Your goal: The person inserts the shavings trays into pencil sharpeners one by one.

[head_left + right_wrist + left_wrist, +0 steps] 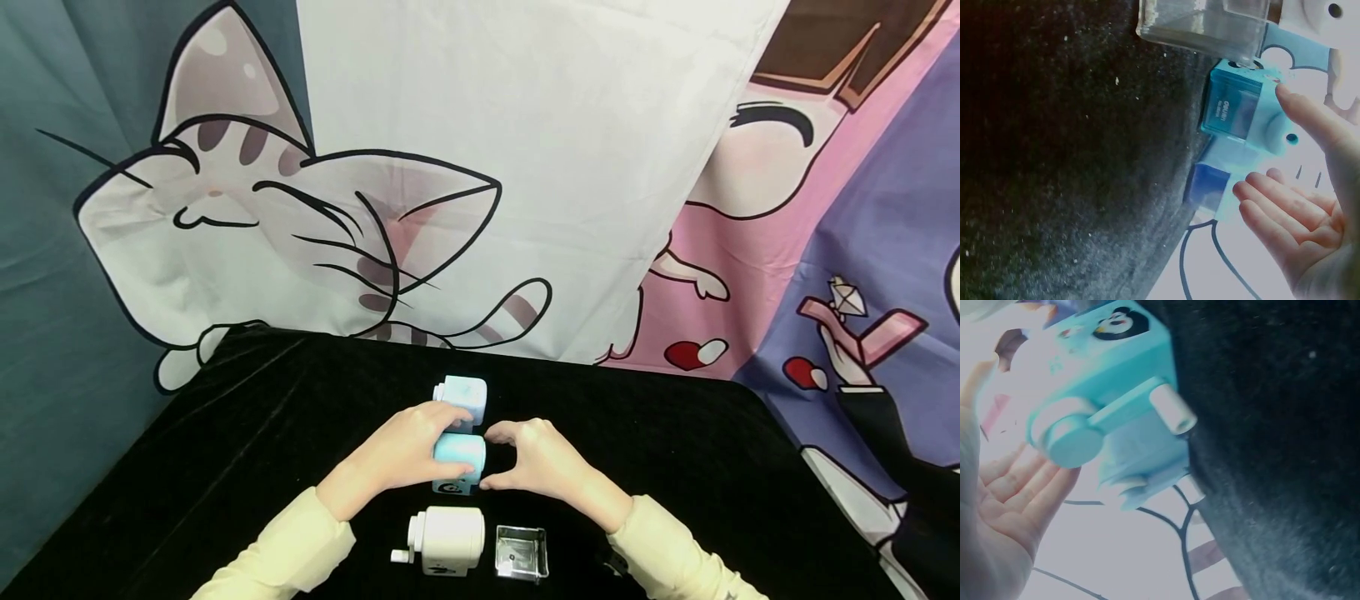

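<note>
Both hands' fingers (501, 432) flank a smooth, boxy turquoise sharpener (460, 449).

Via cam I ct 3 sharpeners (453, 533) (461, 450) (468, 392) (1 wht, 1 teal, 1 pale blue), 1 clr bin (517, 568), 2 hands (405, 446) (546, 462), 2 sleeves (296, 542) (667, 550), 1 cloth (675, 450).

Middle sharpener (460, 448): turquoise, penguin print in black and white, yellow beak. Its 12 o'clock: pale-blue sharpener (467, 392). Its 6 o'clock: white sharpener (453, 536), dark motif. Cloth (675, 450) plain black; sleeves (292, 546) cream.
</note>
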Motion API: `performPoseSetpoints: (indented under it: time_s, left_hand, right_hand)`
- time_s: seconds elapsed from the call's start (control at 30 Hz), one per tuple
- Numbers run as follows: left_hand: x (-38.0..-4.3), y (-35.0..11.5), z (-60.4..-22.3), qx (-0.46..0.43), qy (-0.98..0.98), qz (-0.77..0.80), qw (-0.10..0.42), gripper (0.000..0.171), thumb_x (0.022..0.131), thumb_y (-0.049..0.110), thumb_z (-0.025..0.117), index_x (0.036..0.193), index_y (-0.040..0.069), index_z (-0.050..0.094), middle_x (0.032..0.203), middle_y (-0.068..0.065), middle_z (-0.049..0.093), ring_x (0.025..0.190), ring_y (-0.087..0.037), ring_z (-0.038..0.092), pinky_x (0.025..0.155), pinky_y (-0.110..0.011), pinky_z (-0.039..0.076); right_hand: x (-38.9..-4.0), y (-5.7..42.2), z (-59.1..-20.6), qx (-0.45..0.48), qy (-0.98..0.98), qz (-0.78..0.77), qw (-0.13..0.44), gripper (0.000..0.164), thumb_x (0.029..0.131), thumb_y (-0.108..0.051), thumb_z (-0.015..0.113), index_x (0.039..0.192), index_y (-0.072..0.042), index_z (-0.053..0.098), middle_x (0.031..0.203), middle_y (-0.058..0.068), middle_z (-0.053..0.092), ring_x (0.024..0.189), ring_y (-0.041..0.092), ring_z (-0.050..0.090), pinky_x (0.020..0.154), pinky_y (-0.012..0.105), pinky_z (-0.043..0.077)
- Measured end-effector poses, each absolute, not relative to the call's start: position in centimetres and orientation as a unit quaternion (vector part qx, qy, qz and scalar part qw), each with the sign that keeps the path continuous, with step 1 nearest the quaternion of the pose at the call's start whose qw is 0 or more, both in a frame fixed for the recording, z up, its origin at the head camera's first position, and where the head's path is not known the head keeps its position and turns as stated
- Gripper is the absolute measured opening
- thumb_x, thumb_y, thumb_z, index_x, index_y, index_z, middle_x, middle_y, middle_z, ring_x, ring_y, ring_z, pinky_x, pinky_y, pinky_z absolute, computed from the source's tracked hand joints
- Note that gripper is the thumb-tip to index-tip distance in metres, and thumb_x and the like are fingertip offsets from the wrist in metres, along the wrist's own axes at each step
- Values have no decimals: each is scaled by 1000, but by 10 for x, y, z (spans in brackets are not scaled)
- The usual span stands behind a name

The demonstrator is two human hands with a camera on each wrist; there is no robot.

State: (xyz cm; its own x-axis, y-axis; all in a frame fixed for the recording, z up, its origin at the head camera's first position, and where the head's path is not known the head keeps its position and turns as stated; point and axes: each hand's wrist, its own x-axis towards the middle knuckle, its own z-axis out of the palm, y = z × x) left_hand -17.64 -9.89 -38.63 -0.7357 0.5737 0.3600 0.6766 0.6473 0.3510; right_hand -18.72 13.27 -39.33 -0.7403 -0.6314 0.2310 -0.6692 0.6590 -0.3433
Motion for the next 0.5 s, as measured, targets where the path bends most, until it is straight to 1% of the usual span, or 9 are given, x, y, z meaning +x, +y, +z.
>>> performPoseSetpoints:
  time_s: [0.23, 0.5]
  left_hand:
    - [-170, -102, -371, -352, -896, -231, 141, 58, 74, 47, 77, 118, 11, 61, 106, -2, 67, 92, -12, 63, 80, -29, 55]
    - [-162, -104, -361, -355, -892, -236, 154, 57, 75, 47, 77, 117, 12, 61, 107, -2, 67, 92, -11, 62, 79, -29, 55]
  right_hand:
    - [-184, 139, -386, 347, -912, 213, 56, 55, 65, -37, 86, 107, -7, 69, 101, 4, 74, 94, 14, 70, 80, 29, 56]
    - [-179, 143, -376, 347, -909, 224, 63, 56, 66, -37, 86, 110, -6, 69, 105, 3, 73, 97, 14, 69, 82, 28, 56]
